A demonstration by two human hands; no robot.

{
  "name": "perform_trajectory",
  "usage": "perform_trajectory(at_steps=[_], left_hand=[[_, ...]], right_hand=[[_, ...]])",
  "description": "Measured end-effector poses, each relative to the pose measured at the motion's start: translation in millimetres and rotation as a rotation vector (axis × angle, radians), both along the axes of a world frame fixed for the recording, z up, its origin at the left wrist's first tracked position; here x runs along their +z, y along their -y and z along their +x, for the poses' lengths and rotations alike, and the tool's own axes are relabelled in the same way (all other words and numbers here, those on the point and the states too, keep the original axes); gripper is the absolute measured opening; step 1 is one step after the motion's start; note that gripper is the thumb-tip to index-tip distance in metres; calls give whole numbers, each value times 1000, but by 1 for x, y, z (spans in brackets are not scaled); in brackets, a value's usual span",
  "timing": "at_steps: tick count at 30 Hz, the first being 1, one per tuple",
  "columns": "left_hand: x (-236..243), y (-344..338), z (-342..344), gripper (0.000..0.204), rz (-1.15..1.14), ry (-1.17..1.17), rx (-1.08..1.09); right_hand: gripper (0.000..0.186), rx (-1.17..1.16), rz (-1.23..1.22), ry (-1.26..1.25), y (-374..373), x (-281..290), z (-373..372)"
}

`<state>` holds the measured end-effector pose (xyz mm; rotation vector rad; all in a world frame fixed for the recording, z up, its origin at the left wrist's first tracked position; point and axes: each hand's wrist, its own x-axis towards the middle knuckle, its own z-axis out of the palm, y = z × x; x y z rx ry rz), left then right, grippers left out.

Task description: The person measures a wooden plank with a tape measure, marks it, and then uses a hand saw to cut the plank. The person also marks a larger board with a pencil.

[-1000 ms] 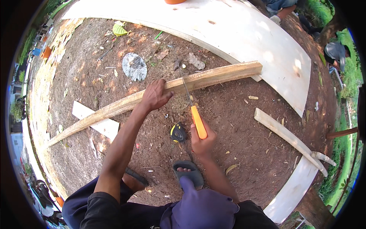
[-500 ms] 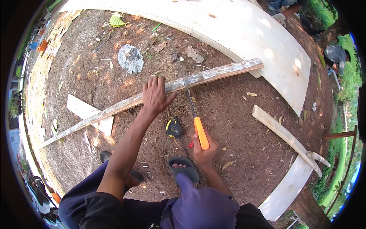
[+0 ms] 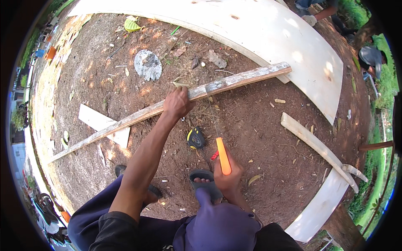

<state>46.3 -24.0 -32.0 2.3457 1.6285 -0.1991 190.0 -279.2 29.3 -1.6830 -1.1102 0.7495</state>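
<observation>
A long, rough-barked wooden beam (image 3: 247, 78) lies slantwise across the ground before me. Its right end rests on the edge of a large pale plywood sheet (image 3: 268, 29), and its left part crosses a small white board (image 3: 95, 119). My left hand (image 3: 177, 102) is clamped over the beam near its middle, fingers over the far edge. Just right of that hand, the thin blade of a handsaw (image 3: 223, 157) meets the beam. My right hand (image 3: 230, 173) is closed around the saw's orange handle. Between my forearms lies a black and yellow tape measure (image 3: 195, 138).
A round grey patch (image 3: 148, 65) lies beyond the beam. To the right are a loose curved timber (image 3: 316, 146) and a white board (image 3: 320, 205). My sandalled foot (image 3: 204, 183) is close below the saw. Other people, one with a gloved hand (image 3: 310, 20), are at the far right.
My right hand has drawn the saw back toward me, so the handle sits lower. My left hand stays on the beam. The whole view has shifted slightly.
</observation>
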Motion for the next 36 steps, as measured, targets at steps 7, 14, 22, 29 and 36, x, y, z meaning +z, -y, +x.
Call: perform_trajectory(at_steps=[7, 14, 22, 29, 36], left_hand=[[16, -6, 7, 55, -103, 20, 5], [-8, 3, -3, 80, 74, 41, -35], [10, -5, -10, 87, -50, 43, -60], [1, 5, 1, 84, 35, 98, -51], [-13, 6, -28, 58, 157, 291, -204]], right_hand=[[48, -51, 30, -7, -67, -28, 3], [49, -21, 42, -31, 5, -4, 1], [40, -43, 97, -2, -55, -32, -1], [51, -3, -31, -72, -6, -20, 10], [48, -37, -35, -65, -74, -28, 0]])
